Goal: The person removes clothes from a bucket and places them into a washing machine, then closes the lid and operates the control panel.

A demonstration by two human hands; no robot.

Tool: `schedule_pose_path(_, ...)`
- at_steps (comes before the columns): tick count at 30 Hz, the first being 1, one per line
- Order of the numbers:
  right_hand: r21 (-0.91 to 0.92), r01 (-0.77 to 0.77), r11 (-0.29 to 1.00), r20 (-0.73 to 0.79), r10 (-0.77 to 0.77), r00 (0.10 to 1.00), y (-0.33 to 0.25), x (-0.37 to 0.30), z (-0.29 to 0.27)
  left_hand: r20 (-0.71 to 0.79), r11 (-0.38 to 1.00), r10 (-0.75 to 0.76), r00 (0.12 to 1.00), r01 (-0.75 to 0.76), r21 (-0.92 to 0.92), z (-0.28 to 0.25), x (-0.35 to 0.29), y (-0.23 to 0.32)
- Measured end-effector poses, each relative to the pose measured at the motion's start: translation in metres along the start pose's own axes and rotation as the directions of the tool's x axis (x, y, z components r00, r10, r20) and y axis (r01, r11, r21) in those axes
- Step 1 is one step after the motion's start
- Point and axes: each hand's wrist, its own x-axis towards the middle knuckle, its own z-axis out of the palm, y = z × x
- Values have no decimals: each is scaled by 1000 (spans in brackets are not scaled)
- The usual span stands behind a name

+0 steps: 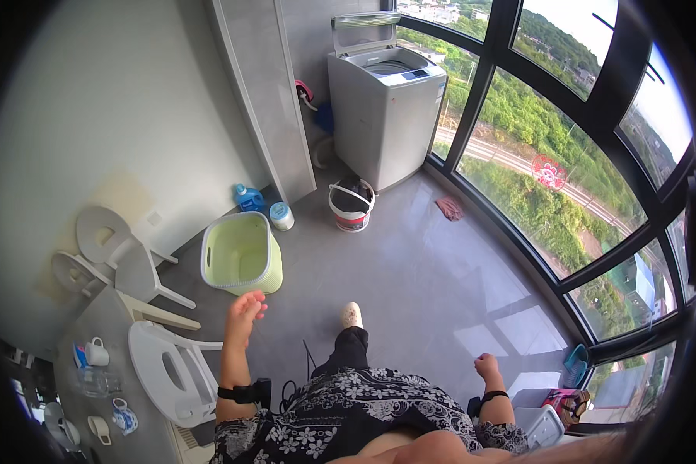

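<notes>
My left hand reaches forward in the air, its fingers loosely bent and apart, holding nothing. In the picture it is just below the pale green laundry basket with a whitish rim; whether they touch I cannot tell. The basket looks bare inside. Down by my right side hangs my right hand, curled into a loose fist with nothing visible in it. Ahead stands a grey top-loading washing machine, its lid raised. In front of it is a white and red bucket with dark cloth inside.
A blue detergent bottle and a white tub stand behind the basket. White chairs and a table with cups line the left. A reddish cloth lies on the floor near the tall windows. A lidded bin sits at right.
</notes>
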Motion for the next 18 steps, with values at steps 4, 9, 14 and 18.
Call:
schedule_pose_path(4, 196, 47, 980, 41, -57, 998, -123, 100, -38, -48, 995, -99, 994, 99, 0, 10, 143, 22)
schedule_pose_path(9, 110, 116, 987, 270, -142, 952, -198, 183, -70, 53, 977, -212, 976, 212, 6, 43, 293, 47)
schedule_pose_path(14, 127, 88, 988, 287, -121, 950, -229, 281, -87, 148, 954, -297, 943, 287, 82, 89, 421, 68)
schedule_pose_path(18, -2, 55, 998, 424, -49, 905, -242, 375, -95, 122, 915, -402, 907, 392, 101, 137, 510, 39)
